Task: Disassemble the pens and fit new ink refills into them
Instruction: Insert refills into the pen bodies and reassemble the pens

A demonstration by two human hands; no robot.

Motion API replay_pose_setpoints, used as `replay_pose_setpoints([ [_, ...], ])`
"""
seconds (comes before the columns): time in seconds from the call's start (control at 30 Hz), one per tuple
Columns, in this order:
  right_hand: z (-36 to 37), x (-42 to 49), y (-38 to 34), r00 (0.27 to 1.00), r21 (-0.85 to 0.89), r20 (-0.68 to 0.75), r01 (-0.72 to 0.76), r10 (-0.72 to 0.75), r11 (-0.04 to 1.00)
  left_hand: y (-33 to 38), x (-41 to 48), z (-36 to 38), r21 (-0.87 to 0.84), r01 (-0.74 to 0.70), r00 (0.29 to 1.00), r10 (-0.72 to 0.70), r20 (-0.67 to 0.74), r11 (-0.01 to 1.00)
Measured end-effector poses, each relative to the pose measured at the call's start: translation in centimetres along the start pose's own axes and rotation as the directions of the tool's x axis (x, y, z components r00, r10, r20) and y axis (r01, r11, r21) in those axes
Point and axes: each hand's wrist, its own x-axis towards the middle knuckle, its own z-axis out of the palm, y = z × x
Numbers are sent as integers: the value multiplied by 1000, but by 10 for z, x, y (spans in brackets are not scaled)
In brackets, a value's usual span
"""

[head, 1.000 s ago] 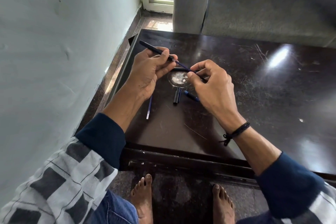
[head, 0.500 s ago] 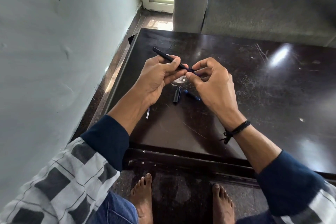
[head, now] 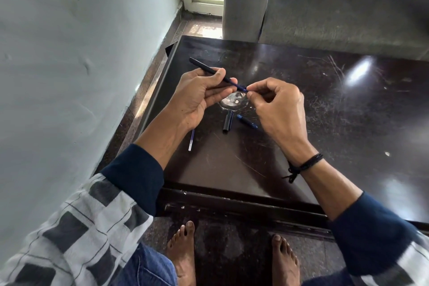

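Pen barrel (head: 202,66) clasped by curled left hand (head: 197,97), right hand (head: 281,109) fingers (head: 252,88) pinching its blue tip (head: 242,87)

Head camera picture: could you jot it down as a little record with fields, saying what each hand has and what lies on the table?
Left hand: grips the black pen barrel, held tilted above the table
Right hand: pinches the blue part that sticks out of the barrel
Table: dark, glossy, scratched
Loose on table: black cap; blue piece beside it; thin refill, partly hidden by the left forearm
Right wrist: black cord band
Behind table: grey sofa
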Motion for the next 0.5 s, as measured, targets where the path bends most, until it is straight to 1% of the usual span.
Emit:
replay_pose_setpoints([
  [0.1, 1, 0, -1, 1000, -26, 15, -17, 18, 1000, -1, 1, 0, -10, -24, 999, 23, -46, 1000],
  [0.23, -1, 0, 2, 997, -153, 9, -70, 72, 986, 0, 4, -3, -31, -45, 993, 41, -110, 999],
  [0.3, -5, 2, 5, 991, -269, 86, -75, 101, 960, 1, 6, -5, -41, -55, 990, 49, -135, 998],
  [0.37, -5, 2, 8, 970, -400, 210, -31, 124, 916, 2, 6, -5, -45, -57, 989, 50, -141, 997],
  [0.43, -2, 0, 9, 945, -465, 299, 21, 134, 885, 2, 5, -4, -43, -52, 990, 45, -135, 998],
  [0.5, 2, -3, 10, 937, -501, 331, 73, 112, 863, 0, 4, -2, -36, -41, 992, 37, -123, 998],
])
